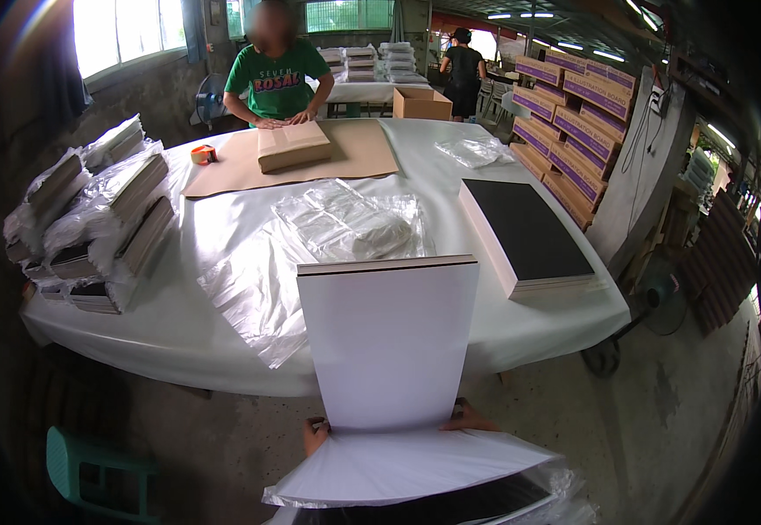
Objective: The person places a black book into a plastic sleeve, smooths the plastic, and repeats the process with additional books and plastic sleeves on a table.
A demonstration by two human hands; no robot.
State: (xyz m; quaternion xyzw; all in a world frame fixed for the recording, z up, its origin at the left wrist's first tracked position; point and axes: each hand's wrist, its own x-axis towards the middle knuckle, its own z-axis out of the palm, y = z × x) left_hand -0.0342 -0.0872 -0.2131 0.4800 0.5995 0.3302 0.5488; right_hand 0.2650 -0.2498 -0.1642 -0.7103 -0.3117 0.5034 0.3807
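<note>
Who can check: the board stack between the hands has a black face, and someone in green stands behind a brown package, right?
No: the head view shows a white face on the board stack between the left hand and right hand. The person in green does stand behind the brown package.

smooth boards (389,341), glossy plastic bags (345,219)

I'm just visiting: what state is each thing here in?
White-faced boards: tilted up, top end uncovered
Left hand: at the boards' left side
Right hand: at their right side
Loose plastic bags: crumpled
Black-topped boards: unwrapped, lying flat
Left-side board piles: bagged, stacked
Brown paper: spread out
Brown parcel: lying on the paper
Purple-and-brown cartons: stacked
Green stool: upright
</note>
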